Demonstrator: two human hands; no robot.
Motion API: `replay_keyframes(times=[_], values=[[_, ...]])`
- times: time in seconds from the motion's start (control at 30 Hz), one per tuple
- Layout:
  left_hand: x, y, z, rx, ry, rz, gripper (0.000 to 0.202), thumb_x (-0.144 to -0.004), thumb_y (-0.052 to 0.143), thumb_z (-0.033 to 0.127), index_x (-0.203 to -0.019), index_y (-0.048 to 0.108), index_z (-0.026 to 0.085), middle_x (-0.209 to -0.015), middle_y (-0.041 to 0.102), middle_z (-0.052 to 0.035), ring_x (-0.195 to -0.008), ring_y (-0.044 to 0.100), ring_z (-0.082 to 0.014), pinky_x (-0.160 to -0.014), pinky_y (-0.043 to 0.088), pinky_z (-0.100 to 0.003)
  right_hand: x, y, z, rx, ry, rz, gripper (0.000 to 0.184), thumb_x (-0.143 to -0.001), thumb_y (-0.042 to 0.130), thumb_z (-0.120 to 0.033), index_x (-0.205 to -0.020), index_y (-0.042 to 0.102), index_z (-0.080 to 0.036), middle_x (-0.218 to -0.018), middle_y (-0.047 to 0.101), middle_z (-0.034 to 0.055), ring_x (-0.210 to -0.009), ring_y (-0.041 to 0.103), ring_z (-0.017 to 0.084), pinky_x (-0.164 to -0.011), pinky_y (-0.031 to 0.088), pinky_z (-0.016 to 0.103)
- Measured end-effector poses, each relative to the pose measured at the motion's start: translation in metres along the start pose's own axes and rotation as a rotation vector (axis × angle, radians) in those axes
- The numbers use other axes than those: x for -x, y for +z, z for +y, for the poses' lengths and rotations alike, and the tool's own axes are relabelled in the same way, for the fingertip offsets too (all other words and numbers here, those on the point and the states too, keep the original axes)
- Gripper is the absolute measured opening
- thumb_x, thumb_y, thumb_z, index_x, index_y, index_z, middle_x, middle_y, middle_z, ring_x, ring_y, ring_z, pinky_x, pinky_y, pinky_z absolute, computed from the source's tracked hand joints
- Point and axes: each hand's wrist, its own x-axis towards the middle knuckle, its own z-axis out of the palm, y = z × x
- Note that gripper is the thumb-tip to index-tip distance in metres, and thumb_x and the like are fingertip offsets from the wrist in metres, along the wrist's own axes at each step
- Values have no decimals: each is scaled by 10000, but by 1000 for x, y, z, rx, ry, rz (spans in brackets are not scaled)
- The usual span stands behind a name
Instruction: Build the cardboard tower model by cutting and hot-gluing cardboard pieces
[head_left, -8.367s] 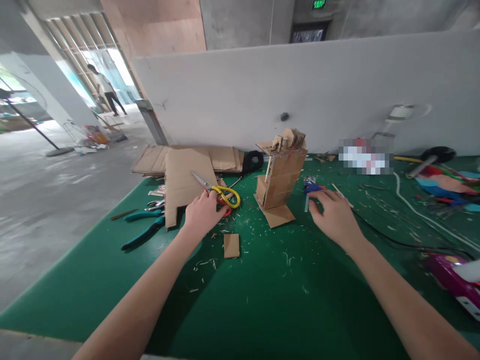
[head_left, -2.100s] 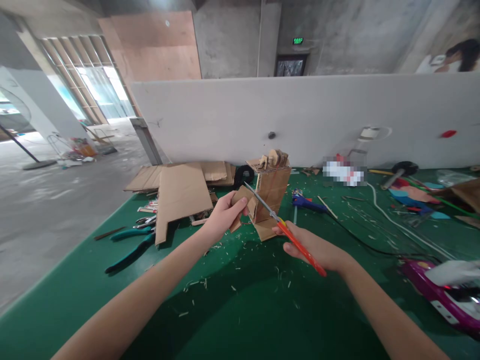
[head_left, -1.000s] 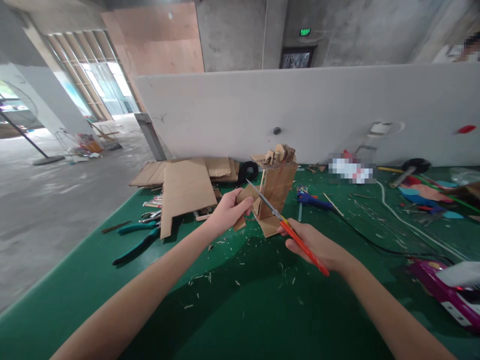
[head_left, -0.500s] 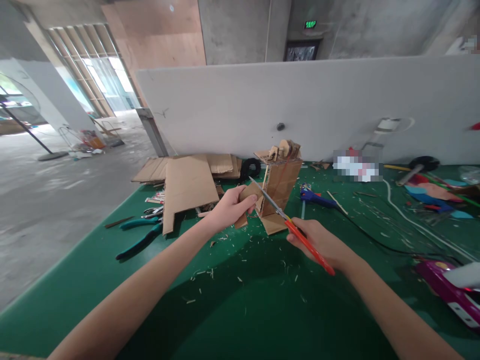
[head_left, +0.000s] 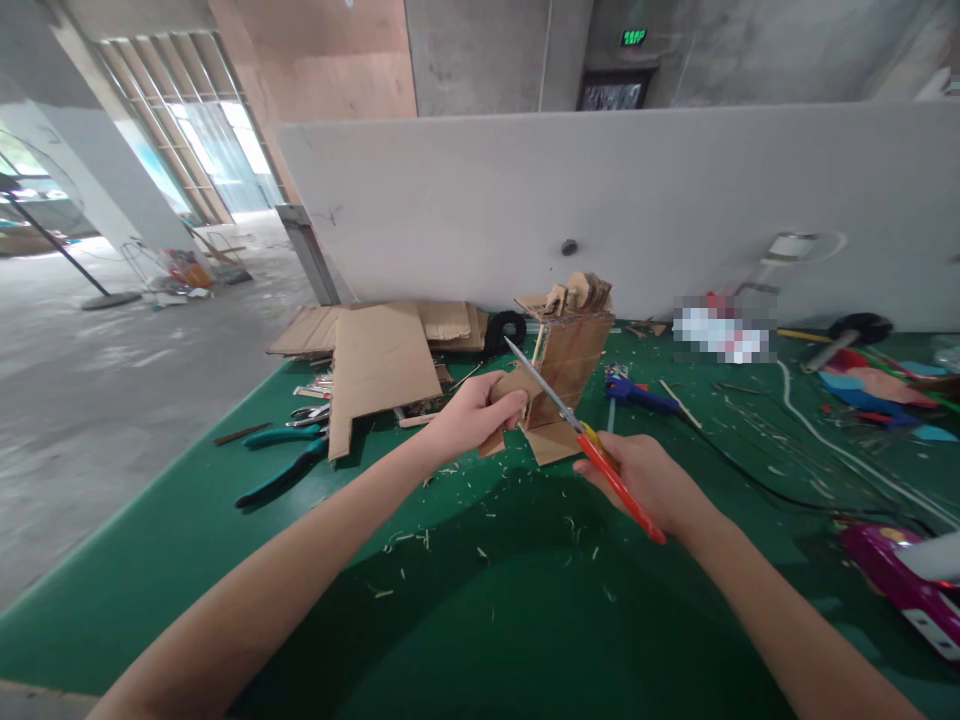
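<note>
A small piece of cardboard (head_left: pixel 514 382) is pinched in my left hand (head_left: pixel 484 412), with its thumb on top. Red-handled scissors (head_left: pixel 611 470) are gripped in my right hand (head_left: pixel 637 478); their blades point up and to the left, across the right end of the piece. Whether the blades touch it I cannot tell. Just behind both hands stands an upright cardboard box (head_left: pixel 576 360) with round cardboard parts (head_left: pixel 581 290) on top. Beneath my left hand, another cardboard bit (head_left: pixel 492 443) shows, partly hidden.
Cardboard sheets (head_left: pixel 386 360) lie at the back left, beside teal-handled pliers (head_left: pixel 289 470). Black tape (head_left: pixel 504 332) rests near the box. To the right are a blue glue gun (head_left: pixel 641 393) with its cord and a magenta device (head_left: pixel 900 580). Scraps litter the green table (head_left: pixel 480 640).
The view has shifted slightly. The scissors' blades have tilted a little steeper and moved slightly across the cardboard piece, which both hands still hold in nearly the same place.
</note>
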Motion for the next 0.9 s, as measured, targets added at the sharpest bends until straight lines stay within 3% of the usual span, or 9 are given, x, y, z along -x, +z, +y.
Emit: replay_keyframes(times=[0.23, 0.37, 0.47, 0.57, 0.67, 0.8, 0.9], values=[[-1, -2, 0, -48, 3, 17, 221, -841, 503, 363, -713, 485, 184, -584, 508, 19, -477, 422, -68, -458, 329, -215, -1, 2, 8, -25, 57, -9, 355, -842, 457, -517, -642, 406, -228, -559, 515, 4, -486, 458, 139, -488, 337, 271], [-1, -3, 3, -73, -7, 15, 248, -824, 526, 368, -668, 499, 178, -575, 526, 14, -457, 414, -63, -438, 313, -217, -1, 2, 13, -98, 55, -78, 349, -854, 425, -524, -683, 443, -220, -580, 529, 3, -494, 470, 138, -486, 372, 275], [-1, -6, 2, -46, -33, 45, 252, -803, 560, 384, -671, 516, 174, -570, 531, 18, -436, 398, -56, -416, 296, -216, 0, 0, 14, -202, -12, -146, 323, -884, 383, -505, -866, 505, -206, -745, 603, 45, -607, 556, 170, -569, 448, 315], [-2, -10, 0, -4, -44, 98, 275, -783, 591, 408, -659, 532, 171, -548, 505, 24, -421, 379, -50, -399, 271, -214, 2, -3, 15, -247, -36, -199, 322, -893, 390, -498, -1013, 480, -213, -895, 619, 82, -789, 602, 223, -686, 487, 376], [-2, -14, -1, 73, -83, 123, 250, -758, 625, 408, -708, 583, 167, -538, 487, 28, -431, 397, -55, -397, 271, -206, 4, -5, 17, -273, -36, -235, 323, -889, 406, -501, -1041, 463, -221, -938, 610, 90, -910, 596, 257, -753, 494, 408], [-3, -19, 2, 144, -87, 136, 195, -759, 628, 360, -832, 618, 180, -623, 573, 6, -494, 486, -73, -437, 347, -202, 4, -9, 16, -314, -56, -254, 329, -896, 391, -498, -1063, 463, -224, -1026, 595, 104, -976, 586, 267, -817, 487, 432], [-3, -23, 6, 104, -83, 118, 168, -770, 616, 335, -845, 608, 184, -616, 579, 7, -482, 487, -74, -436, 360, -204, 4, -10, 14, -301, -50, -280, 328, -896, 393, -495, -1068, 474, -228, -953, 604, 88, -951, 590, 266, -802, 493, 431]])
